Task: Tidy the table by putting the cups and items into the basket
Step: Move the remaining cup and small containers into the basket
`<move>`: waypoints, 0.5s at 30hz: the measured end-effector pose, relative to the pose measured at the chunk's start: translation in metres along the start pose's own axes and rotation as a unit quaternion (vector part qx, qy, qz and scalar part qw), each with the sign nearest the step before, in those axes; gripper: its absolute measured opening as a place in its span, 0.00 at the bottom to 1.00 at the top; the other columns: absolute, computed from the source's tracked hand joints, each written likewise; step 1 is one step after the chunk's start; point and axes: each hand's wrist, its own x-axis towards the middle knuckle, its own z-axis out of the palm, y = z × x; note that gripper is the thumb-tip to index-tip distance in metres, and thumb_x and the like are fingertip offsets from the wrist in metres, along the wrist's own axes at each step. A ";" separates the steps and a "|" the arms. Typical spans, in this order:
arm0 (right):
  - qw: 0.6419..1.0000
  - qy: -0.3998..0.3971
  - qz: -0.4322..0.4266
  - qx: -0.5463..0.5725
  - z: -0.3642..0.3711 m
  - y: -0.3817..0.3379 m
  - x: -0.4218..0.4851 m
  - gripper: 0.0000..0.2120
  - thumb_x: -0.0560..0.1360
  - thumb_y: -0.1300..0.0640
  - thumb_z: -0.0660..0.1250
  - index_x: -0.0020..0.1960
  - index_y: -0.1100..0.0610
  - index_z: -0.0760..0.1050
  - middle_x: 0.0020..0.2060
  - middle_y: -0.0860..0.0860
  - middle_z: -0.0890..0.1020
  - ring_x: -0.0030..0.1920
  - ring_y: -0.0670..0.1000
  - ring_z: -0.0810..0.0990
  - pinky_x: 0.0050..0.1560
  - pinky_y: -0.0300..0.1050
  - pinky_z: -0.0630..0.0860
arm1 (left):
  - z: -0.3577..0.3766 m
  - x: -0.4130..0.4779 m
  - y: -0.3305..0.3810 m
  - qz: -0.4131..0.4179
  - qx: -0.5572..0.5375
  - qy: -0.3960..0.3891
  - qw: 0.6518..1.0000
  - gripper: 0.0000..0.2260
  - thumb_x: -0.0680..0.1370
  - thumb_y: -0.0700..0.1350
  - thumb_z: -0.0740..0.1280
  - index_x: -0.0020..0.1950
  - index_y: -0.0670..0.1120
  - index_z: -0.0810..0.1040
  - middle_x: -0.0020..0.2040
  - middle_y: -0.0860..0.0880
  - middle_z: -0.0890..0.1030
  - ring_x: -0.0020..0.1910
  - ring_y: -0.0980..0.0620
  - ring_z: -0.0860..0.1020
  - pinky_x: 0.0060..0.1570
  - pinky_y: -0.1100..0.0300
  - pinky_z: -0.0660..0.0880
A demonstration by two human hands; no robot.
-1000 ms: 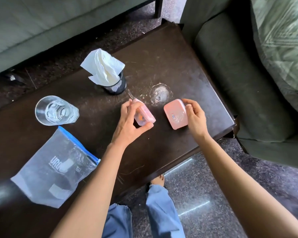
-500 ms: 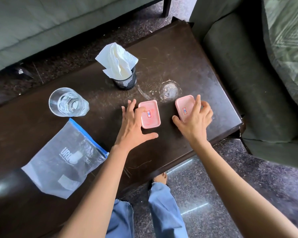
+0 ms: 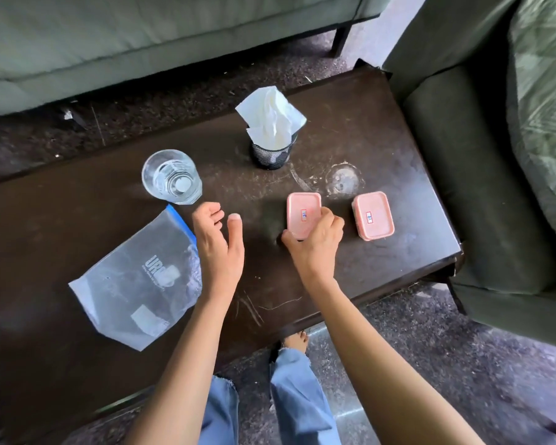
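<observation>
Two small pink lidded boxes sit on the dark table (image 3: 382,139). My right hand (image 3: 315,242) grips the left pink box (image 3: 302,210) by its near end, fingers curled round it. The right pink box (image 3: 373,215) lies free beside it. My left hand (image 3: 219,245) hovers with relaxed fingers over the table, between the clear plastic zip bag (image 3: 138,277) and the left box, holding nothing. A clear drinking glass (image 3: 170,176) stands just beyond my left fingertips. No basket is in view.
A black mesh cup (image 3: 272,152) stuffed with white tissue (image 3: 270,117) stands behind the boxes. Green sofas border the table at the back and right. The table's near edge runs just under my forearms; my legs and a bare foot show below.
My left hand left the left pink box and moved left toward the bag and glass. My right hand left the right box and took hold of the left one.
</observation>
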 end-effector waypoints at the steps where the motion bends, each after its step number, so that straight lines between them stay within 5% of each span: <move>1: 1.000 0.006 0.009 0.015 0.000 -0.002 -0.004 0.33 0.64 0.54 0.74 0.64 0.63 0.66 0.55 0.57 0.70 0.56 0.57 0.67 0.61 0.49 0.66 | -0.009 0.001 0.000 -0.006 -0.003 0.003 1.000 0.12 0.80 0.42 0.62 0.61 0.39 0.67 0.60 0.43 0.74 0.54 0.53 0.77 0.59 0.60 0.74; 4: 0.998 0.007 0.010 0.059 -0.001 -0.019 -0.025 0.32 0.64 0.54 0.72 0.64 0.61 0.66 0.55 0.54 0.69 0.57 0.54 0.68 0.60 0.47 0.69 | -0.041 0.005 -0.002 -0.005 0.001 0.036 0.999 0.10 0.80 0.41 0.63 0.59 0.40 0.69 0.57 0.46 0.76 0.47 0.62 0.76 0.51 0.74 0.71; 7: 0.995 -0.021 -0.049 0.081 0.001 -0.048 -0.061 0.31 0.64 0.55 0.72 0.64 0.59 0.66 0.54 0.51 0.68 0.56 0.49 0.67 0.57 0.43 0.70 | -0.080 0.010 -0.007 0.000 0.001 0.083 0.997 0.08 0.80 0.41 0.63 0.57 0.41 0.70 0.53 0.50 0.76 0.46 0.67 0.76 0.47 0.76 0.69; 15: 0.953 -0.132 -0.248 0.115 0.051 -0.180 -0.128 0.33 0.64 0.51 0.73 0.66 0.56 0.66 0.55 0.49 0.70 0.57 0.47 0.68 0.57 0.44 0.72 | -0.225 0.033 -0.054 -0.067 0.006 0.248 0.966 0.04 0.79 0.43 0.61 0.50 0.44 0.74 0.46 0.49 0.81 0.44 0.50 0.82 0.45 0.65 0.75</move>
